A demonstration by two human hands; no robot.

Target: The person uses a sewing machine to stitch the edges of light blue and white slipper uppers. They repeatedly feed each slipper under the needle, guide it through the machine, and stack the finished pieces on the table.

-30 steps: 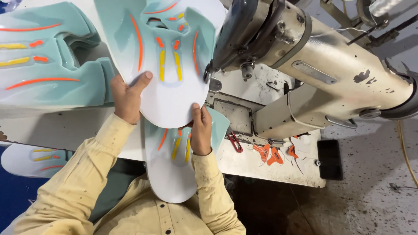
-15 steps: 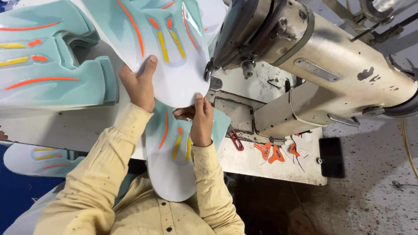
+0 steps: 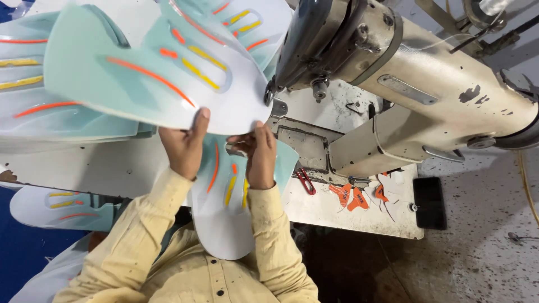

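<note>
Left hand (image 3: pixel 182 146): raised, fingers clamped shut, thumb up.
Right hand (image 3: pixel 259 152): raised beside it, fingers pinched together.
Forearms: angled forward, near each other, in pale yellow sleeves.

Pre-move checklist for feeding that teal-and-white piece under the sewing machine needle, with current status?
1. Both hands on the top piece: ok, left hand and right hand hold its near edge.
2. Piece edge at the needle area: ok, the edge reaches it.
3. Piece flat on the table: not ok, it is lifted and tilted.
4. Fingers away from the needle: ok, both are nearer the body.
5. Second piece lying under the hands: ok.
6. Thread loaded: cannot tell.
</note>
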